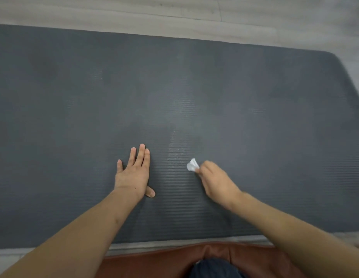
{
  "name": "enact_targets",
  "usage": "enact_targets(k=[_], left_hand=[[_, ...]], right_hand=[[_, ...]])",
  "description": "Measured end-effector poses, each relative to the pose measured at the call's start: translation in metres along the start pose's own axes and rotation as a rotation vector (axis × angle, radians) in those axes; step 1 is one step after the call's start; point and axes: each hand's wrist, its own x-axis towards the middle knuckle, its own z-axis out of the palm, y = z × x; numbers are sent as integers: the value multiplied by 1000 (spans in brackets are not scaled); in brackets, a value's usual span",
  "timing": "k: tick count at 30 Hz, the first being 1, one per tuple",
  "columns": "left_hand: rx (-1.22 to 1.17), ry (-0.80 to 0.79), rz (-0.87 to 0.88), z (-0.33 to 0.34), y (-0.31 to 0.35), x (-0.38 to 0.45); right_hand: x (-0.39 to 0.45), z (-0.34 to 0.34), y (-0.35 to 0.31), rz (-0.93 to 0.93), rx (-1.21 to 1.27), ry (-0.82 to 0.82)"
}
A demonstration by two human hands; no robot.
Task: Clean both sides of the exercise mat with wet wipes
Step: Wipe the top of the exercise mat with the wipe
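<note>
A dark grey ribbed exercise mat (174,93) lies flat across the floor and fills most of the view. My left hand (134,173) rests palm down on it near the front edge, fingers spread. A little to the right, my right hand (216,183) presses a crumpled white wet wipe (192,165) onto the mat; only the wipe's tip shows beyond the fingers. A damp, shiny streak (177,149) runs along the mat between the two hands.
Pale wood-look flooring (174,15) borders the mat at the back and on the right, past its rounded corner (335,57). A brown leather cushion (164,259) lies at the near edge below me, with dark blue fabric (214,267) on it.
</note>
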Motion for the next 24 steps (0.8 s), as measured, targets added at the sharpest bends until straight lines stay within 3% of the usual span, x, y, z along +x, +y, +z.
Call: enact_targets(k=[3,5,10,12,14,17,19,20,22,24], left_hand=[[4,19,19,3,-4,0],[-2,37,40,4,-7,0],[38,61,105,3,-17,-5],[67,75,128,0,-20,-6],[68,58,154,-3,-22,-6],[60,13,185,-6,-27,-4],[89,4,209,-6,-32,-4],[98,7,211,-5,-32,-4],[105,1,204,-4,-29,-2],[109,21,188,-2,-24,-2]], right_hand=[[-38,-2,-9,-197,-76,-160],[-23,-9,15,-124,-195,-82],[-8,-16,39,799,-175,370],[5,3,6,988,-122,467],[28,31,-43,930,-58,436],[51,64,-108,542,-20,222],[45,58,-100,345,-72,133],[37,48,-81,338,-124,138],[14,17,-32,547,-220,233],[-18,-14,11,914,-245,302]])
